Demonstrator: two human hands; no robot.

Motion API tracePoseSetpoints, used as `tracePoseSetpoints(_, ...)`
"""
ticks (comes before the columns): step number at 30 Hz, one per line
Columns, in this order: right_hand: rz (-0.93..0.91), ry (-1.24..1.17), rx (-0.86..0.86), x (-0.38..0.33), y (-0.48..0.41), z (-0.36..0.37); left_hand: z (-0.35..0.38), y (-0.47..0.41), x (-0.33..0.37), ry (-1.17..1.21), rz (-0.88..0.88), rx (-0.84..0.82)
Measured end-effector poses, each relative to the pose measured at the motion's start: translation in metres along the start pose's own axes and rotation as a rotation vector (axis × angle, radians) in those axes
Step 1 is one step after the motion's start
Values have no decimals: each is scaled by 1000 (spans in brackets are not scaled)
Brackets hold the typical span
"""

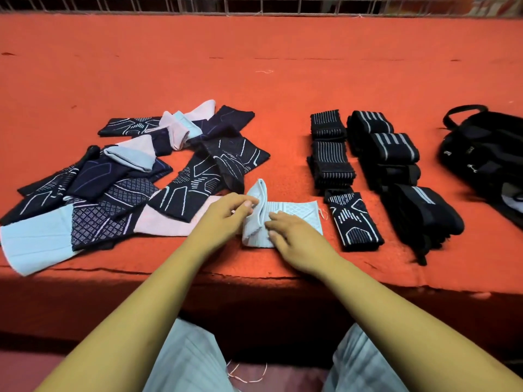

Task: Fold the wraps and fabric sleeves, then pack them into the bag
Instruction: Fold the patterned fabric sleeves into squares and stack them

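Unfolded sleeves [113,176] heaped at left on the red cloth [254,80]. At the near edge, left hand [226,210] pinches the raised fold of the pale blue sleeve [300,210]. Right hand [288,233] presses it down, holding nothing. Advice: match edges, then smooth the crease (knit likely springs back). Folded wraps [390,154] and bag [486,154] to the right.

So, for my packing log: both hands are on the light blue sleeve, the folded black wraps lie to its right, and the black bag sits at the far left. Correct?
Not quite: the head view shows the black bag at the far right, beyond the folded black wraps. The rest holds.
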State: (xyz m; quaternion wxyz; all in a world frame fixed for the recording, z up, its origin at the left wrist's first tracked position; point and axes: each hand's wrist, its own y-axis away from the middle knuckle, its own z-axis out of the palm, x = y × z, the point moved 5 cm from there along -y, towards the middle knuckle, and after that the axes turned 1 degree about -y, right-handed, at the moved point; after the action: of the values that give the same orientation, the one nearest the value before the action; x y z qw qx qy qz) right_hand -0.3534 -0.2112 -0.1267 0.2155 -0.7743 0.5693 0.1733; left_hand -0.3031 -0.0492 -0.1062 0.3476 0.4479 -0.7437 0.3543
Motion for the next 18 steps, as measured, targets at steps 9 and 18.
tracePoseSetpoints(9, 391, -478, 255, 15, -8, -17, 24, 3, -24, -242, 121, -66)
tracePoseSetpoints(18, 494, -263, 348, 16, -14, -6, 26, 4, -22, -321, 126, -27)
